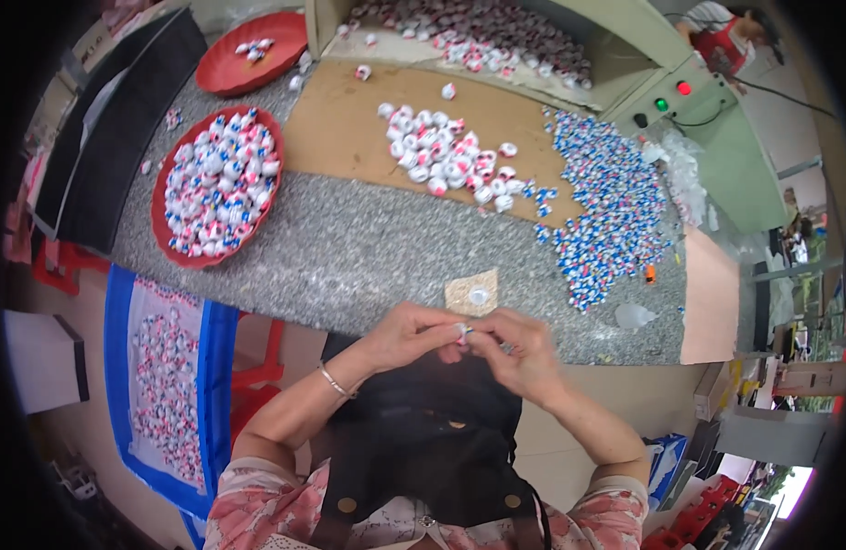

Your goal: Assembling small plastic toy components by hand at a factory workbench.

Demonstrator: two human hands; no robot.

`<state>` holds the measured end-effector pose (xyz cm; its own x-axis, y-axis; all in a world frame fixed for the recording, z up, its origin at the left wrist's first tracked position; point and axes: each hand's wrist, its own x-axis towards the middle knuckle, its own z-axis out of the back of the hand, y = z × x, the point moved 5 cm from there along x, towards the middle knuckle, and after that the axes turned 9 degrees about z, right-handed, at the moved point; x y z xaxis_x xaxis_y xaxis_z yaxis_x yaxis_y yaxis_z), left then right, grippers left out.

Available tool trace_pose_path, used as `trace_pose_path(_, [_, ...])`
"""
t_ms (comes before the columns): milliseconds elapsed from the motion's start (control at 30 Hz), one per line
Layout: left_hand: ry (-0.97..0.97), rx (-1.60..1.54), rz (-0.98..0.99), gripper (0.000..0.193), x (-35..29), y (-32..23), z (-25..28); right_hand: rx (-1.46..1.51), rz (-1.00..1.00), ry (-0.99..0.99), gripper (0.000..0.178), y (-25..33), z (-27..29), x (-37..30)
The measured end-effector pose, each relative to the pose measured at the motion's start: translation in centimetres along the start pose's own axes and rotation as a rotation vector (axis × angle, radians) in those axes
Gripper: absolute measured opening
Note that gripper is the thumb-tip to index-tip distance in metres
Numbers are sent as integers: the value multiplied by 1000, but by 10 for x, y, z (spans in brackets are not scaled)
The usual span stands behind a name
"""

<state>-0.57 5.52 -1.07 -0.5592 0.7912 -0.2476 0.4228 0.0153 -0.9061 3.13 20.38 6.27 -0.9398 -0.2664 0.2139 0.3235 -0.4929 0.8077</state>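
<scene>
My left hand (pixel 410 335) and my right hand (pixel 522 356) meet above my lap at the near edge of the table. Between the fingertips of both sits a small white-and-pink piece (pixel 462 334), mostly covered by the fingers. Just beyond them lies a beige pad (pixel 461 293) with a small whitish disc on it. Farther off, loose white ball-shaped pieces with pink marks (pixel 432 147) are spread over brown cardboard (pixel 336 128). To their right spreads a wide heap of tiny blue, white and red pieces (pixel 611 197).
A red bowl (pixel 157 215) of white-and-blue pieces stands left on the grey speckled table (pixel 349 247); another red bowl (pixel 223 81) is behind it. A blue bin (pixel 118 367) of pieces stands lower left. An open machine housing (pixel 624 55) backs the table. Another person (pixel 721 41) is far right.
</scene>
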Motion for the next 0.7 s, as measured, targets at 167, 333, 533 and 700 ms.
trace_pose_path(167, [-98, 56, 28, 23, -13, -22, 31, 296, -58, 92, 16, -3, -3, 19])
trace_pose_path(333, [-946, 898, -572, 19, -84, -125, 99, -526, 96, -257, 18, -80, 82, 32])
trace_pose_path(533, [-1416, 1484, -483, 29, -125, -165, 196, -741, 95, -108, 17, -108, 80, 50])
trace_pose_path(700, [-1578, 1517, -607, 37, -111, -179, 187, -946, 84, -73, 14, -98, 73, 52])
